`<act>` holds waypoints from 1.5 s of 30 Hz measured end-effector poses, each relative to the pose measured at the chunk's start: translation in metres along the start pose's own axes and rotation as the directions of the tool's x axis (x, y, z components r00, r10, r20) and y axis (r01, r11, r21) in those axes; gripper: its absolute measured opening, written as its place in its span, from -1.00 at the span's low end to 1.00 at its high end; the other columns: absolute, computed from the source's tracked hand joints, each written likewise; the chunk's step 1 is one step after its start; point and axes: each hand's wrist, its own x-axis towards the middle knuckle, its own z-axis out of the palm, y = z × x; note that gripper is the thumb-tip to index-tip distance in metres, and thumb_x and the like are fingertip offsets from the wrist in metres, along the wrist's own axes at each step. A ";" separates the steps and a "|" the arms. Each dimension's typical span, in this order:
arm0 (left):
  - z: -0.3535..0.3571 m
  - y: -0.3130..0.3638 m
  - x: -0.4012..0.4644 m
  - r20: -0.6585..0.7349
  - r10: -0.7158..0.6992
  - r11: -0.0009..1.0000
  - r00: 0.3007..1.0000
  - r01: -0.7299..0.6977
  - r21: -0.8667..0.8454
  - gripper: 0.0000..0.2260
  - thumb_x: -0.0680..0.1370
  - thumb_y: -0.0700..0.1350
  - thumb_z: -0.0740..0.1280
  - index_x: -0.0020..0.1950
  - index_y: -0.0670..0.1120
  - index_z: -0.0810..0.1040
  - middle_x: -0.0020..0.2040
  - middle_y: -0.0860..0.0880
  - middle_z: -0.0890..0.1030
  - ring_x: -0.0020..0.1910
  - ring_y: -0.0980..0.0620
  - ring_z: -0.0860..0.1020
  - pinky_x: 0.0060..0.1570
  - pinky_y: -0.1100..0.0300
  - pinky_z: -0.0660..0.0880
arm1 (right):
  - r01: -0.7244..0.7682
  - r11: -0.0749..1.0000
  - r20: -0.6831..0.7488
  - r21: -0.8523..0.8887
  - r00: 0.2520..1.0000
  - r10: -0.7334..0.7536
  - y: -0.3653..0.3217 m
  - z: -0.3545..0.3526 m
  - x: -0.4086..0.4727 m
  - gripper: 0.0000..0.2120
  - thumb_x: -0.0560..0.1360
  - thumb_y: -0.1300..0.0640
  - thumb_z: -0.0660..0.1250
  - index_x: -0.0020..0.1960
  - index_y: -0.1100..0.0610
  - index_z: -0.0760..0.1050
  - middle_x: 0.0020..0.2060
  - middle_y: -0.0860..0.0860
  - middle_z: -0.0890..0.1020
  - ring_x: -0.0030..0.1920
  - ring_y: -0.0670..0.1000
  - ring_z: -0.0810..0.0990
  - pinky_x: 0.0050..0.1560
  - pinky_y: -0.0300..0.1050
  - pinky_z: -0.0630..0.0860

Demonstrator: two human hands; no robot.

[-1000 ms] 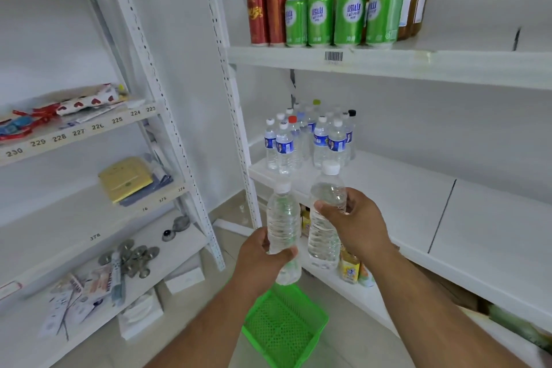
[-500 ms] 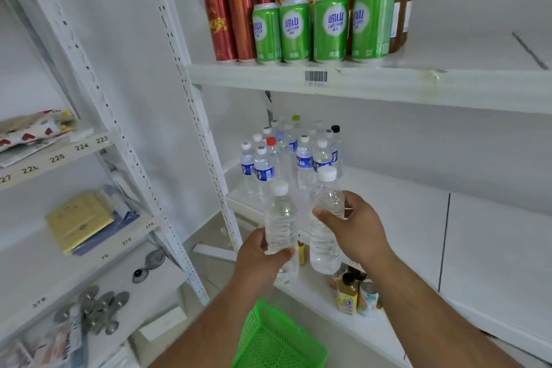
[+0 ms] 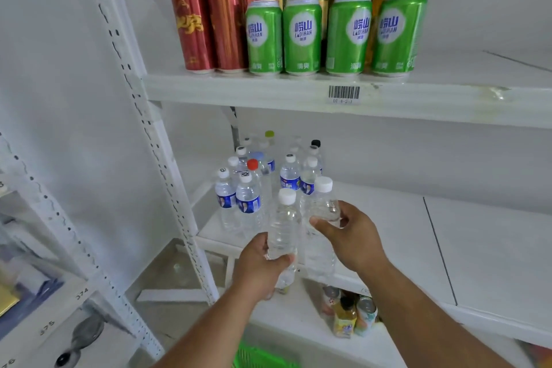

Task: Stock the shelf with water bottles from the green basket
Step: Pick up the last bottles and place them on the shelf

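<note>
My left hand [image 3: 259, 266] grips a clear unlabelled water bottle [image 3: 283, 227] with a white cap, held upright. My right hand [image 3: 354, 237] grips a second clear water bottle [image 3: 322, 209], also upright, just right of the first. Both bottles hover over the front left edge of the middle white shelf [image 3: 388, 236]. Behind them on that shelf stands a cluster of several water bottles [image 3: 248, 197] with blue labels. Only a sliver of the green basket [image 3: 254, 357] shows at the bottom edge, below my arms.
The upper shelf [image 3: 298, 89] carries red cans [image 3: 206, 18], green cans [image 3: 328, 33] and glass bottles. A perforated white upright [image 3: 155, 140] stands left of the shelves. Small drink bottles and cans [image 3: 348, 315] sit on the shelf below. Another rack [image 3: 44, 326] is at the left.
The view has closed in on the shelves and tilted up. Both hands have carried their bottles forward and up toward the middle shelf; the green basket has slid almost out of sight.
</note>
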 end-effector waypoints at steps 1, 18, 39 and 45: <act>-0.005 -0.003 0.009 0.024 0.010 1.000 1.000 -0.010 0.014 -0.71 0.40 -0.03 0.54 0.07 0.09 0.57 -0.04 0.16 0.66 -0.06 0.19 0.60 -0.31 0.39 0.48 | -0.015 1.000 -0.016 -0.012 1.000 0.015 -0.002 0.006 0.003 -0.85 0.46 -0.04 0.49 0.01 -0.14 0.58 -0.20 -0.25 0.65 -0.23 -0.37 0.54 -0.32 -0.46 0.36; 0.008 -0.012 0.118 0.125 -0.027 1.000 0.992 0.025 0.017 -0.63 0.40 -0.04 0.53 0.16 0.11 0.54 0.04 0.16 0.63 0.05 0.16 0.58 -0.01 0.24 0.47 | -0.185 0.981 -0.112 -0.055 0.978 0.178 0.017 0.047 0.078 -0.81 0.42 -0.09 0.50 0.00 -0.15 0.58 -0.17 -0.20 0.66 -0.24 -0.28 0.57 -0.26 -0.34 0.39; 0.048 -0.035 0.200 0.087 -0.063 0.998 0.994 0.064 -0.011 -0.56 0.41 -0.14 0.54 0.24 0.03 0.51 0.13 0.09 0.64 0.14 0.04 0.58 0.19 0.09 0.51 | -0.252 0.967 -0.083 -0.017 0.965 0.250 0.059 0.081 0.136 -0.63 0.45 0.03 0.48 0.10 -0.28 0.40 -0.04 -0.32 0.57 -0.04 -0.30 0.52 -0.10 -0.39 0.38; 0.050 -0.041 0.207 0.125 -0.070 0.998 0.990 0.070 0.006 -0.51 0.42 -0.09 0.53 0.30 0.08 0.46 0.20 0.12 0.60 0.26 0.03 0.52 0.29 0.01 0.46 | -0.348 0.937 -0.027 -0.034 0.938 0.347 0.071 0.087 0.137 -0.56 0.49 0.05 0.43 0.32 -0.10 0.40 0.04 -0.17 0.57 0.00 -0.09 0.55 -0.03 -0.24 0.45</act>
